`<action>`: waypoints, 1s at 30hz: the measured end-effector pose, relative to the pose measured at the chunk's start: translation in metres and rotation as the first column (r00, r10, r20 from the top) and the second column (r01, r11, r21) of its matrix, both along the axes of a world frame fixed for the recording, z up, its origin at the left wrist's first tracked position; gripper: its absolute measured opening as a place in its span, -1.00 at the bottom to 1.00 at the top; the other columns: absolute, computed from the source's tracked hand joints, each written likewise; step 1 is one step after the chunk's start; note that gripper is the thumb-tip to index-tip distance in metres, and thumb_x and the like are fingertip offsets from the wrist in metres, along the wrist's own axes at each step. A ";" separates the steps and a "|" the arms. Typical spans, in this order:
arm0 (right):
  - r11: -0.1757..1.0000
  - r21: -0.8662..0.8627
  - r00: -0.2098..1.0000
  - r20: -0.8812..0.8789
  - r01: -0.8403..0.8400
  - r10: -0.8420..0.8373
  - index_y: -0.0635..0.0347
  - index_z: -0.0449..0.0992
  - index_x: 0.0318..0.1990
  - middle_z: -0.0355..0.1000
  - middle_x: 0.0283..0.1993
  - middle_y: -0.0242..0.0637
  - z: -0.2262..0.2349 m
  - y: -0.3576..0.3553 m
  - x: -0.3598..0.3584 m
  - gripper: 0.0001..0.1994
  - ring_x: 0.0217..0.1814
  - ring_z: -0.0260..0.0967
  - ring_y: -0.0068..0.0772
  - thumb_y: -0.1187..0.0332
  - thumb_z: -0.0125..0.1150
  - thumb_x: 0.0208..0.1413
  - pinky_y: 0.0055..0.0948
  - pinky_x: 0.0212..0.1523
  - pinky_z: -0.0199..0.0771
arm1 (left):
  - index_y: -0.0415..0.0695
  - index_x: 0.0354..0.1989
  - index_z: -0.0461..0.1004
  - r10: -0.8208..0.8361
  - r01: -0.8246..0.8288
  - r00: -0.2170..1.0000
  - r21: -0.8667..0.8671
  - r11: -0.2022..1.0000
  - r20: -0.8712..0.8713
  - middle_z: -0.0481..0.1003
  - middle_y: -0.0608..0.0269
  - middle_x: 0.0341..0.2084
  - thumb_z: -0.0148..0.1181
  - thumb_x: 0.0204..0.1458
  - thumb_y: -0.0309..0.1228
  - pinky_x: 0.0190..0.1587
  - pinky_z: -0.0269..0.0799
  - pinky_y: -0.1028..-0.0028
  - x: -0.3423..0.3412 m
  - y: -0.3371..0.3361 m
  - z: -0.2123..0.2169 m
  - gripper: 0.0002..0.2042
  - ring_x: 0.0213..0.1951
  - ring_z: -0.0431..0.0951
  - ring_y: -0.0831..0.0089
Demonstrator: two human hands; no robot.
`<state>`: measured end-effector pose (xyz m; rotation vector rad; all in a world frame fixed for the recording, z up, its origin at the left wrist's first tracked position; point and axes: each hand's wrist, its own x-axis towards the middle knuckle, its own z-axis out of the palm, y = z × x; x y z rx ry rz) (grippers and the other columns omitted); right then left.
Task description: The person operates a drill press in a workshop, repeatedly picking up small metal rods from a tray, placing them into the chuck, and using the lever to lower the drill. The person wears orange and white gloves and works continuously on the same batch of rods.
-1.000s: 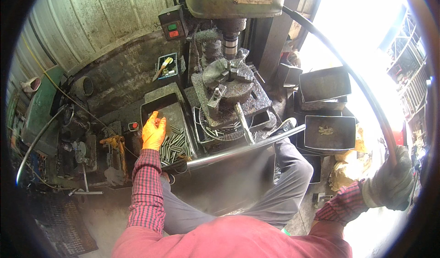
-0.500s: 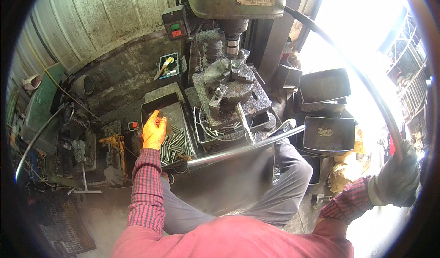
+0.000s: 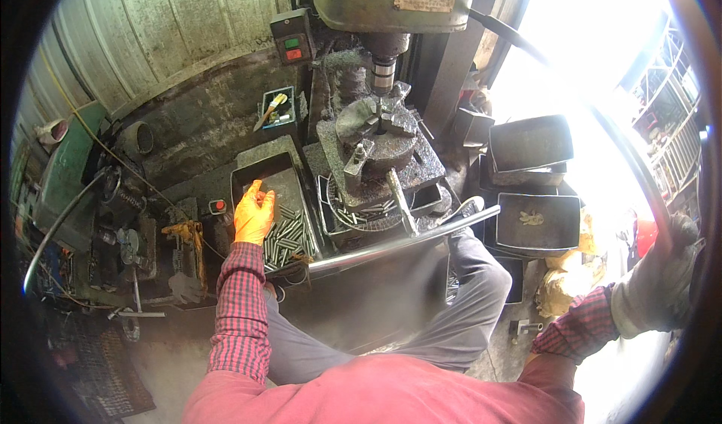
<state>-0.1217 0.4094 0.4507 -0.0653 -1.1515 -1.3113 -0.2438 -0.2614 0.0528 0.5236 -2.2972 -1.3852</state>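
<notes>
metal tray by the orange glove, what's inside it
The metal tray holds a heap of short metal rods at its near end. The left hand covers part of its left side; what lies beneath the hand or the top rods cannot be seen.

A metalworking workshop is shown: a drill head (image 3: 392, 9) is mounted above a grimy chuck (image 3: 387, 150), short metal rods (image 3: 289, 242) are heaped in a tray (image 3: 283, 179), and dark bins (image 3: 531, 139) are stacked nearby — all backed by a stained, ribbed wall (image 3: 165, 29) where a push-button switch box (image 3: 291, 38) is seen.
</notes>
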 end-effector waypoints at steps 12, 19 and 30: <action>-0.346 -0.397 -0.500 -0.402 0.850 -0.767 0.57 0.27 0.33 0.28 0.32 0.26 -0.032 -0.018 -0.034 -0.42 0.45 0.22 0.04 0.16 0.09 0.44 -0.11 0.60 0.01 | -0.26 0.34 0.51 0.015 -0.012 1.000 -0.114 0.993 0.024 0.61 0.35 -0.38 0.37 0.28 -0.25 -0.16 0.52 0.42 0.007 0.014 0.022 -0.48 -0.32 0.58 0.53; -0.775 -0.595 -0.008 -0.795 0.213 0.607 0.38 0.52 0.31 0.60 0.21 -0.06 -0.152 -0.011 -0.122 -0.55 0.28 0.54 -0.17 0.21 0.07 0.48 -0.17 0.39 0.46 | -0.24 -0.35 0.61 0.033 -0.018 0.998 -0.250 0.968 0.058 0.60 0.21 -0.53 0.27 0.34 -0.23 -0.29 0.48 0.32 0.021 0.022 0.047 -0.69 -0.45 0.57 0.44; -0.883 0.177 0.445 -0.895 0.435 0.040 0.22 0.50 0.26 0.58 -0.01 -0.19 -0.313 -0.127 -0.175 -0.38 0.03 0.56 -0.26 -0.17 0.21 0.37 -0.12 0.08 0.58 | -0.22 0.23 0.55 -0.676 0.668 0.694 -0.574 0.474 0.249 0.64 -0.11 -0.12 0.43 0.16 0.05 0.05 0.57 0.07 0.073 0.157 0.092 -0.36 -0.05 0.65 -0.11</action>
